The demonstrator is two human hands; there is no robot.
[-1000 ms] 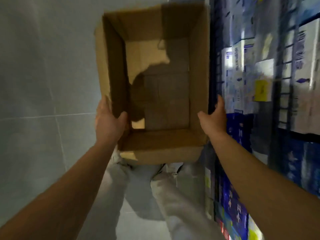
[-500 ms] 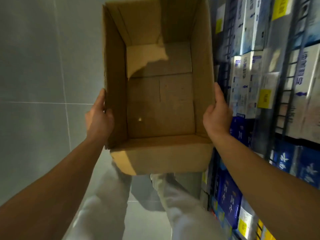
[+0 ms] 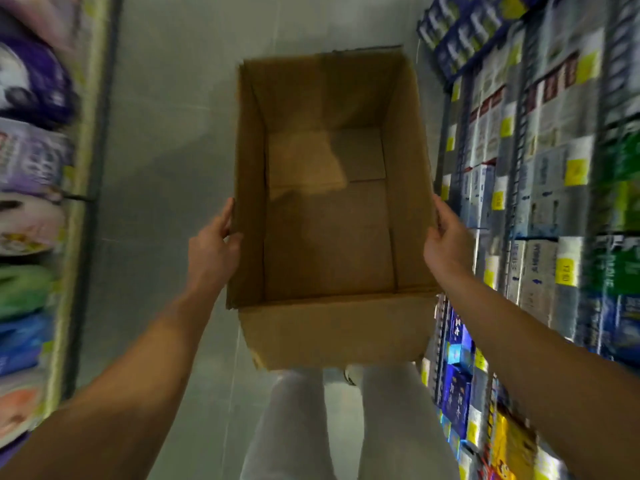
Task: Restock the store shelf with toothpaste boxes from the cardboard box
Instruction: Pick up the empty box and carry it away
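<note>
Since 0.5 s ago the view has swung: box [image 3: 329, 216] now sits lower and more centred in frame, and a second shelf w/ bagged goods [image 3: 31, 188] has come into sight on the left, where only floor showed before. Both hands keep their hold on the side walls.

Box is open-topped, held up over the floor [image 3: 166, 140], nothing inside it but bare cardboard bottom. Left hand [image 3: 213, 251] grips the left wall near the top edge, thumb hooked over the rim onto the inner face, fingers on the outside. Right hand [image 3: 448, 244] grips the right wall the same way, thumb at the rim, fingers curled on the outer face. Both arms are stretched fwd. Person's legs in pale trousers [image 3: 346, 427] show below the box.

Shelf [image 3: 512, 202] on the right, just beside the box's right wall, is packed w/ toothpaste boxes [image 3: 540, 265] standing in rows: white/grey ones mid-height, dark blue ones [image 3: 457, 386] lower down, green at far right. Yellow price tags [image 3: 564, 270] run along the rails. Most print is too blurred to read.
</note>
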